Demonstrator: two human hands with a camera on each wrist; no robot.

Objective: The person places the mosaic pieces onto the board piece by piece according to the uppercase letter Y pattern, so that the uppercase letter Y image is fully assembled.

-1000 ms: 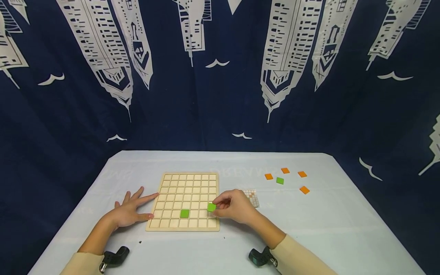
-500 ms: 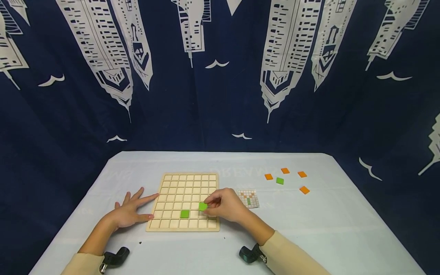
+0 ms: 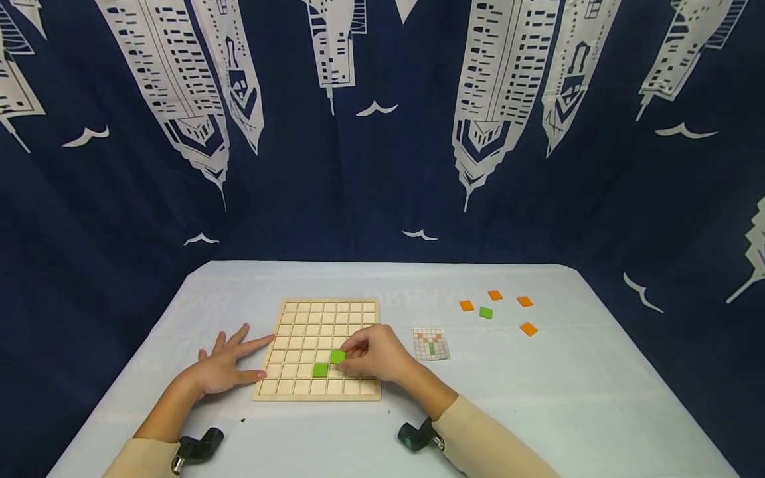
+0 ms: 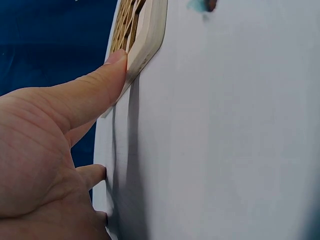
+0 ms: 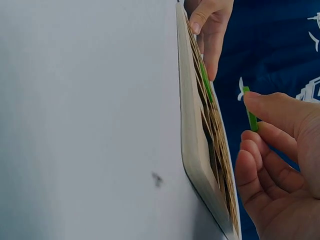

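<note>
A wooden grid board (image 3: 299, 392) lies flat on the white table, with one green square tile (image 3: 320, 370) set in a cell of its second row from the front. My right hand (image 3: 376, 355) pinches another green square tile (image 3: 338, 356) between thumb and index finger, just up and to the right of the first. In the right wrist view this held tile (image 5: 251, 110) shows edge-on, raised above the board. With fingers spread and straight, my left hand (image 3: 224, 368) touches the board's left edge; the left wrist view shows its thumb (image 4: 100, 85) on the board's rim.
To the right of the board lies a small printed pattern card (image 3: 431, 344) with orange and green squares. Farther back right are a loose green tile (image 3: 486, 313) and several orange tiles (image 3: 528, 328). A dark blue curtain (image 3: 382, 172) hangs behind the table.
My right hand has moved left over the board with the green tile, uncovering the pattern card. My left hand has stayed at the board's edge.
</note>
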